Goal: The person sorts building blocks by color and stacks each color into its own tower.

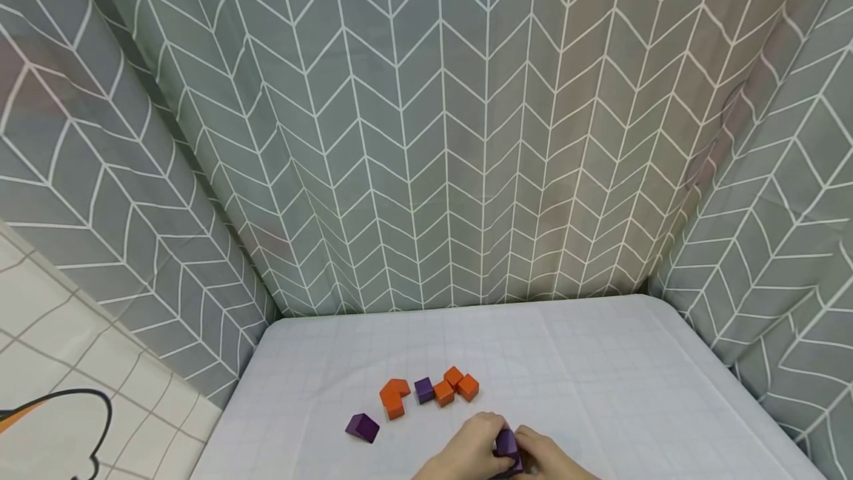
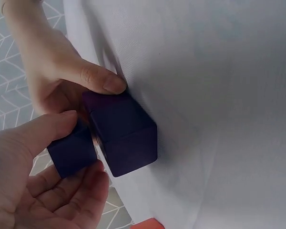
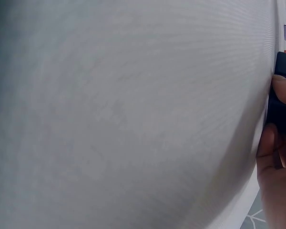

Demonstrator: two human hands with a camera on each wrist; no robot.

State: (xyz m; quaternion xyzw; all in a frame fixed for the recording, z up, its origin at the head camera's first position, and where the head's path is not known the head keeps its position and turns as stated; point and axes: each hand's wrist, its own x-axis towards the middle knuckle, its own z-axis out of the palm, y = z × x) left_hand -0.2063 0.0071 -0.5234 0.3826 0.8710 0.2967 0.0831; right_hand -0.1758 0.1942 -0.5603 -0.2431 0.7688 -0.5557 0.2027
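Grey patterned curtain [image 1: 426,132] behind the far side, more of it hanging left and right. White-covered table [image 1: 620,376] before it; the work sits at the near side, right of the loose blocks.

Two bare hands close together there. Left hand [image 1: 470,446]: thumb and fingers pinch a small dark block. Right hand [image 1: 549,458]: thumb laid on the end of a larger purple block, fingers curled against it, mostly hidden. Whether that larger block is one piece or several pressed together, I cannot tell.

Larger purple block [image 2: 126,133] is between the hands by the near edge; small dark block [image 2: 72,151] just beside it, a narrow gap showing in the left wrist view. My worry: with the edge so near, a loosened left pinch could drop the small one to the floor. A crooked push from it might also turn the larger block under the right thumb, or part its pieces if it has several.

Far left of the hands: orange angular shape [image 1: 395,397], one piece or two, unclear. Nearer and further left, purple wedge [image 1: 363,427]. Right of the orange shape, purple cube [image 1: 424,390], then three orange cubes [image 1: 468,387] clustered. A careless left forearm could scatter these.

Containers: none seen; the loose blocks lie directly on the cover.
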